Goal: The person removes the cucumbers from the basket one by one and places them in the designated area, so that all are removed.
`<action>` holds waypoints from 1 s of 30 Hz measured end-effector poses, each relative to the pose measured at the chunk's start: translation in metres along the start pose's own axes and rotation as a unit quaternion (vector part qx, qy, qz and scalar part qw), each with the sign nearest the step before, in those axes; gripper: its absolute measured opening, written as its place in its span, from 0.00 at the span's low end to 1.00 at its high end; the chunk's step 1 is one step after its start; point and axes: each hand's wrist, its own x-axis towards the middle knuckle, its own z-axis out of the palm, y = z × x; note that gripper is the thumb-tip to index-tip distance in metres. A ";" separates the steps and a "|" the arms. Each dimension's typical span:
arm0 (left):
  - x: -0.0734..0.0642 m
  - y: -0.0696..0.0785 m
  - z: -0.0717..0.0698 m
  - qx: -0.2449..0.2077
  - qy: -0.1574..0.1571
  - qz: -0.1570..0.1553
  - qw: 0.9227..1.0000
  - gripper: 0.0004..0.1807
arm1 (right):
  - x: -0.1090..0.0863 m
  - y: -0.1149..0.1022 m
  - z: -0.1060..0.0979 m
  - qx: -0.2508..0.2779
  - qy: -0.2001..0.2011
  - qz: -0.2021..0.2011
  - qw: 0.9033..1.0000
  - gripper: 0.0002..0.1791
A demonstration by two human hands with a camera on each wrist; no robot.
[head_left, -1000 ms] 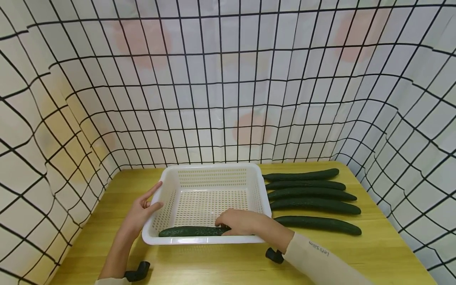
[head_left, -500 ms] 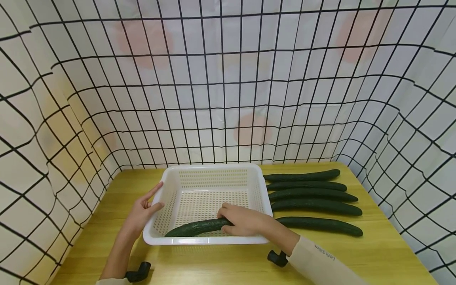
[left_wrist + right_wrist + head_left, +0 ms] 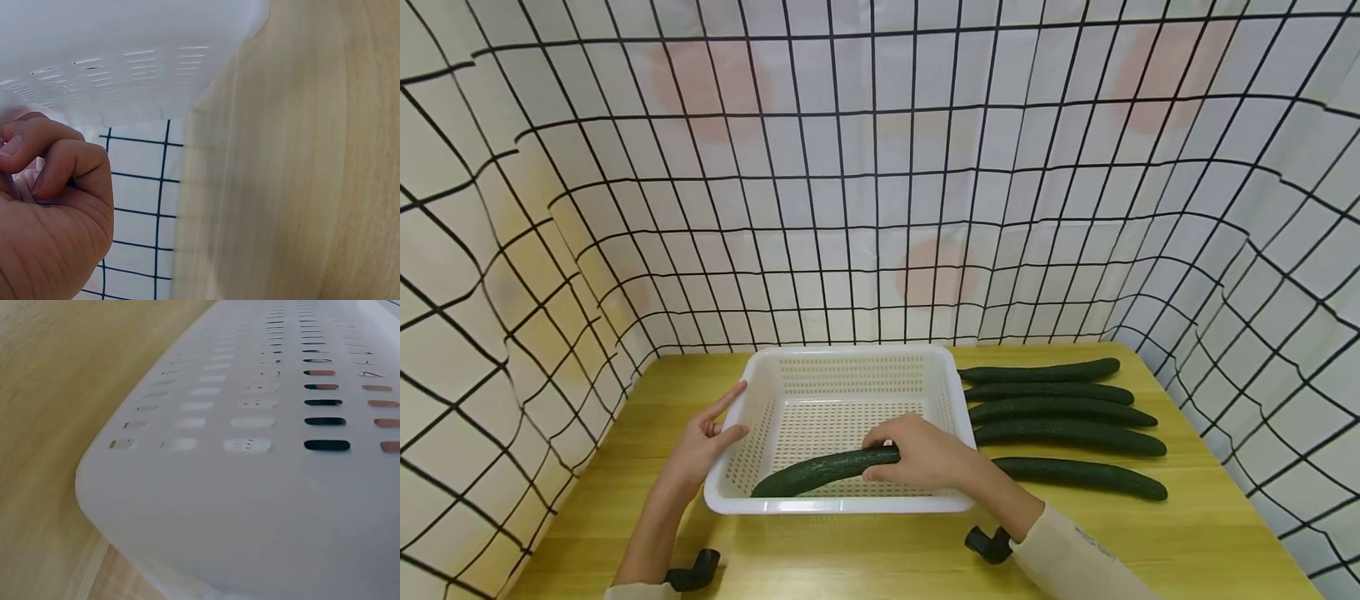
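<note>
A white slotted plastic basket (image 3: 842, 505) stands on the table. My left hand (image 3: 696, 450) holds its left rim with the thumb and index finger; in the left wrist view, the other fingers of that hand (image 3: 56, 200) are curled beside the basket wall (image 3: 137, 31). Inside the basket, my right hand (image 3: 925, 454) grips the right part of a dark green cucumber (image 3: 808, 473). It lies slanted, its left end low at the near wall and its gripped end higher. From the right wrist only the basket's outer wall (image 3: 206, 506) shows, with dark green and skin glimpsed through slots.
Several cucumbers (image 3: 1067, 432) lie side by side on the wooden table (image 3: 850, 554), right of the basket; the nearest cucumber (image 3: 1082, 475) sits a little apart. A black wire grid (image 3: 880, 225) encloses the back and sides. Black wrist devices (image 3: 696, 571) sit at both forearms.
My right hand has raised the cucumber's right end and shifted it away from the near wall, so it now slants. My left hand keeps its hold on the rim.
</note>
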 end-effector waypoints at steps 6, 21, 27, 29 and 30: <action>0.002 0.000 0.001 -0.005 -0.006 -0.001 1.000 0.41 | -0.003 -0.007 -0.010 -0.010 0.049 -0.011 0.999 0.21; 0.000 0.002 0.001 -0.019 -0.003 -0.004 1.000 0.41 | -0.041 0.004 -0.046 -0.024 0.172 -0.012 0.985 0.21; -0.001 0.003 0.000 -0.018 -0.007 -0.006 1.000 0.41 | -0.064 0.018 -0.055 -0.039 0.198 0.023 0.979 0.21; -0.001 0.003 0.000 -0.019 -0.008 -0.008 1.000 0.41 | -0.072 0.024 -0.057 -0.040 0.206 0.029 0.977 0.21; -0.001 0.003 -0.001 -0.019 -0.008 -0.008 1.000 0.41 | -0.077 0.026 -0.059 -0.040 0.210 0.032 0.976 0.21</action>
